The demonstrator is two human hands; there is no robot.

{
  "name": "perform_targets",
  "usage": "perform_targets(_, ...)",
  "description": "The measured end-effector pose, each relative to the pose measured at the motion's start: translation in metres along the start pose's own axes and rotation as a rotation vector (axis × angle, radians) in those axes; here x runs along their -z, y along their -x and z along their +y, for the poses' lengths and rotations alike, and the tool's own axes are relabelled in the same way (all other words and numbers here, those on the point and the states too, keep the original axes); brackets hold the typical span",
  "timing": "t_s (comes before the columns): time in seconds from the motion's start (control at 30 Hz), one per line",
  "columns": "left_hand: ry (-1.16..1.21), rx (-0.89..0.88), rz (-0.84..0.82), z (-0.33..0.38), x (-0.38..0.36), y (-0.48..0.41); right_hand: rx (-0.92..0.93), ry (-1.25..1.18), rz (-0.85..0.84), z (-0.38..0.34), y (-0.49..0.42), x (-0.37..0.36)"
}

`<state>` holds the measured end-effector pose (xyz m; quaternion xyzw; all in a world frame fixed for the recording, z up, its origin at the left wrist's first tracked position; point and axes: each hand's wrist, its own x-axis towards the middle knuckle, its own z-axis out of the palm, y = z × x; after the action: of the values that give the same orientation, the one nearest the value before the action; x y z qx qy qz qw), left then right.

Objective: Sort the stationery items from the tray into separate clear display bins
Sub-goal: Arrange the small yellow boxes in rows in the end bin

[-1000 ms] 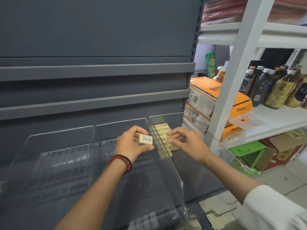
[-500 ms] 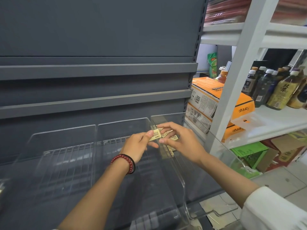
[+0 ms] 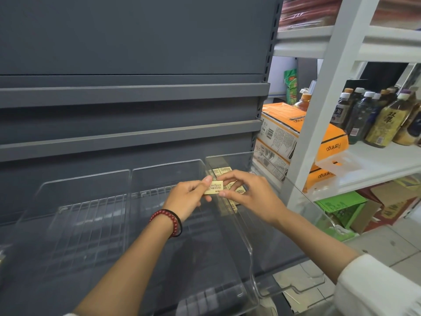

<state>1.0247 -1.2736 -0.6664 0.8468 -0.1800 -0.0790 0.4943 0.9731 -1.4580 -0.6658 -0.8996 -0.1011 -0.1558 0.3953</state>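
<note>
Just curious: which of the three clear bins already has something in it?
The rightmost clear bin: small yellow boxes lie in it; the other two show none.

Head view looks forward and down, close over clear bins [image 3: 166, 175].

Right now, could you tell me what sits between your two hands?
A small yellow box, pinched at its ends by the left hand and right hand, in the head view.
</note>
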Motion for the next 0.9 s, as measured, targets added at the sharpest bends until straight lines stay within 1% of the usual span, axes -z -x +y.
perform_targets(0.07, 0.002, -0.002, -0.015, 0.001, -0.001, 0.001, 0.01, 0.038, -0.013, 0.002, -0.001, 0.001)
perform_targets(0.13, -0.04, -0.034, -0.005, 0.0, -0.004, 0.0, -0.021, 0.049, -0.015, 0.007, -0.002, 0.003)
perform_targets(0.23, -0.097, -0.049, 0.03, -0.002, -0.007, -0.002, -0.12, 0.077, -0.02, 0.021, -0.001, 0.013)
perform_targets(0.33, -0.125, -0.032, -0.003, -0.006, -0.006, -0.002, -0.211, 0.123, -0.033, 0.04, 0.006, 0.023)
perform_targets(0.4, -0.155, -0.02, -0.046, -0.008, -0.004, -0.002, -0.266, 0.156, -0.063, 0.049, 0.01, 0.027)
perform_targets(0.47, -0.127, -0.009, -0.069, -0.009, -0.003, -0.002, -0.312, 0.2, -0.119, 0.055, 0.013, 0.027)
perform_targets(0.57, -0.124, -0.048, -0.014, -0.012, -0.001, -0.004, -0.339, 0.294, -0.215, 0.056, 0.012, 0.02)
perform_targets(0.63, -0.074, -0.039, 0.007, -0.014, 0.0, -0.004, -0.351, 0.306, -0.239, 0.054, 0.009, 0.014)
perform_targets(0.7, -0.032, -0.003, 0.005, -0.014, 0.0, -0.004, -0.363, 0.303, -0.238, 0.051, 0.006, 0.008)
perform_targets(0.8, -0.034, 0.028, 0.033, -0.014, -0.002, -0.004, -0.39, 0.339, -0.232, 0.045, 0.004, 0.002)
perform_targets(0.87, 0.02, 0.055, 0.059, -0.013, -0.002, -0.004, -0.403, 0.338, -0.198, 0.043, 0.004, 0.0)
perform_targets(0.9, 0.01, 0.056, 0.069, -0.012, -0.002, -0.003, -0.406, 0.333, -0.158, 0.043, 0.004, 0.0)
